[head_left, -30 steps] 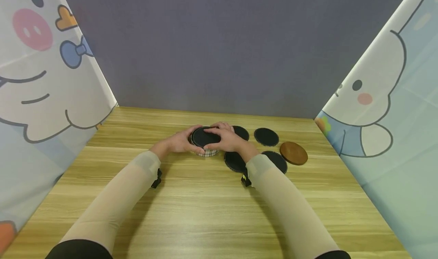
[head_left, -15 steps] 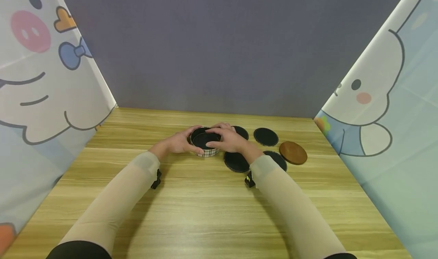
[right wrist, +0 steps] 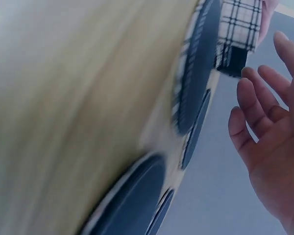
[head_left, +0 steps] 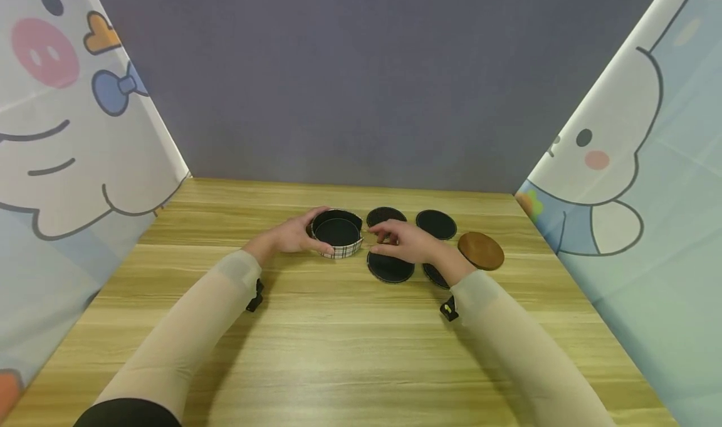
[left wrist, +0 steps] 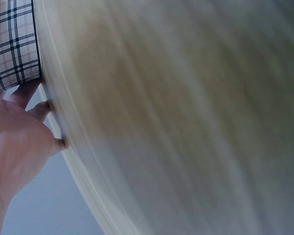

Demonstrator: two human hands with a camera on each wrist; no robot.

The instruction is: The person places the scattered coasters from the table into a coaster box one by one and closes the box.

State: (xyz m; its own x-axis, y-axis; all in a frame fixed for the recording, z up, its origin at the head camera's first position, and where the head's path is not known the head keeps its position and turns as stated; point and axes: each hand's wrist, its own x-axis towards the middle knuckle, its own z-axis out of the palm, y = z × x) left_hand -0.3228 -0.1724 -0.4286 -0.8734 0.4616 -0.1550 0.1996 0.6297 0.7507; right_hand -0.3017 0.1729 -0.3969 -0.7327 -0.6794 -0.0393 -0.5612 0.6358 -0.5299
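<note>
A round coaster holder (head_left: 345, 251) with plaid outer wall and black inside stands on the table; a black disc lies at its bottom. My left hand (head_left: 289, 234) grips its left side, thumb at the front and fingers behind; the left wrist view shows the plaid wall (left wrist: 17, 46) above the palm. Just right of the holder, my right hand (head_left: 414, 242) holds nothing, its fingers loosely bent above the black coasters. In the right wrist view, those fingers point toward the holder's notched side (right wrist: 232, 58). One coaster (head_left: 391, 270) lies below the right hand, another (head_left: 386, 214) behind it.
Further right lie a third black coaster (head_left: 436, 224), one partly hidden under the right wrist (head_left: 433, 276), and a brown wooden disc (head_left: 481, 251). A grey panel (head_left: 350, 88) rises behind the wooden table (head_left: 316, 352); cartoon-printed cloths hang at both sides.
The black coaster at the holder's rim has dropped down inside it. My right hand has let go and moved right, over the loose coasters. The left hand keeps its hold.
</note>
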